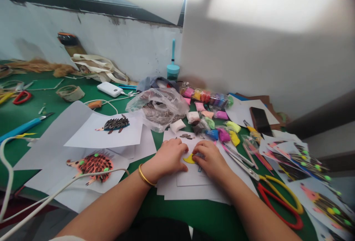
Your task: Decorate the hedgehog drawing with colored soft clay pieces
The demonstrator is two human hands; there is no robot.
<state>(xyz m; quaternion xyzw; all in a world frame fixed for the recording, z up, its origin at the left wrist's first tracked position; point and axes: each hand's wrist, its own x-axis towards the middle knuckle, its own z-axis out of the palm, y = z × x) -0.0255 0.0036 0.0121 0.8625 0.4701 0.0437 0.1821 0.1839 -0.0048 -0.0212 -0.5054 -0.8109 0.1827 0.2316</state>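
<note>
A small flat piece of yellow modelling clay (189, 159) lies on a stack of white paper (191, 180) between my two hands. My right hand (210, 159) has its thumb and fingers closed on the right edge of the clay. On the left of it, my left hand (170, 156) rests on the paper, fingers curved, with thumb and forefinger spread apart around the clay. Just beyond my hands lie a few sunflower seeds (186, 136). Part of a blue printed mark shows under my right hand.
Large scissors (257, 176) lie right of my right arm. Bags of coloured clay (212, 134) and a plastic bag of seeds (159, 107) sit behind. Seed-covered hedgehog pictures lie left (95, 167) and right (327, 204). A white cable (63, 185) crosses the left side.
</note>
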